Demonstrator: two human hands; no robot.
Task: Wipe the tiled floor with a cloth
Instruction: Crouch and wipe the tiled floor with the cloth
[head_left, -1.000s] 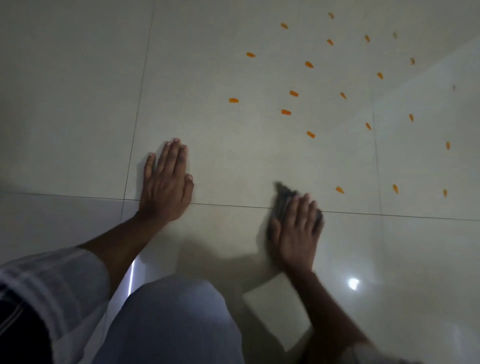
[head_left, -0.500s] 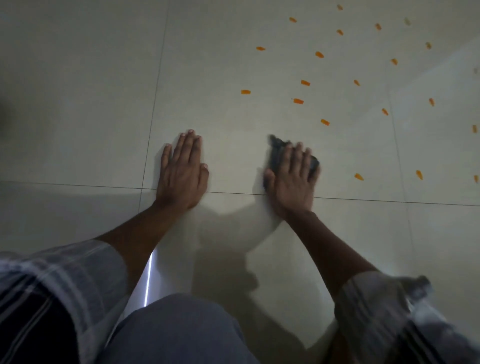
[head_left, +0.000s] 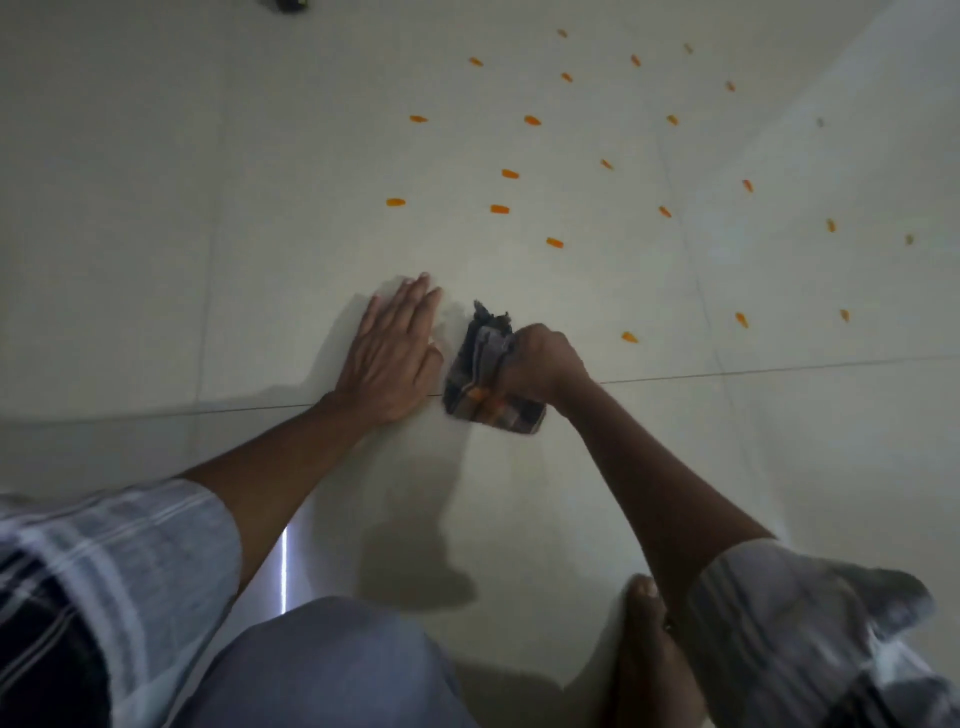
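Observation:
A dark checked cloth lies bunched on the pale tiled floor, across a grout line. My right hand grips the cloth with curled fingers, and part of the cloth sticks out on both sides of the fist. My left hand rests flat on the tile just left of the cloth, fingers straight and pointing away from me. Several orange marks dot the floor beyond both hands.
A bare foot and a knee in grey trousers are near the bottom edge. A small dark object lies at the top edge. More orange marks spread to the right.
My right hand went from pressing flat on the cloth to gripping it in a fist, and it has slid left toward my left hand. The view has shifted, so the left hand sits further right.

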